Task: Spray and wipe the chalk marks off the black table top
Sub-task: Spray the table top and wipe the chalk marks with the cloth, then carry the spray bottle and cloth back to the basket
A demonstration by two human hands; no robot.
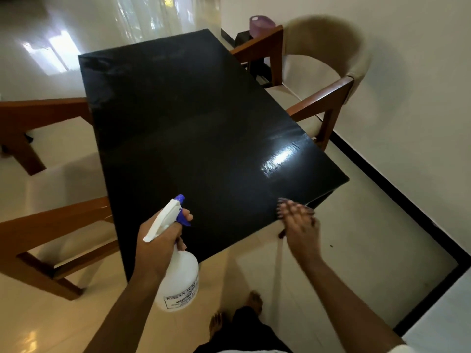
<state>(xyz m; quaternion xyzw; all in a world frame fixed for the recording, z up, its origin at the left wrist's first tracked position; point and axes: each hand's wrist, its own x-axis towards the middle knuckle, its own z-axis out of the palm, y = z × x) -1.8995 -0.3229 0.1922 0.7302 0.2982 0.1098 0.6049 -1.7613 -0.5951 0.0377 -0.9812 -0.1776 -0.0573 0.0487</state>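
A black table top (193,128) fills the middle of the view, with faint hazy smears near its far left corner and a bright glare patch toward the near right. My left hand (159,238) grips a white spray bottle (178,276) by the neck, one finger on its blue trigger, the blue nozzle pointing over the table's near edge. My right hand (298,225) is blurred, fingers straight, at the table's near right edge. I see no cloth in it.
Wooden chairs with cream cushions stand on both sides: one at the right (323,93), two at the left (46,138). A purple tub (261,25) sits behind the far chair. A white wall with black skirting (397,200) runs along the right. My bare feet (237,314) stand on glossy tiles.
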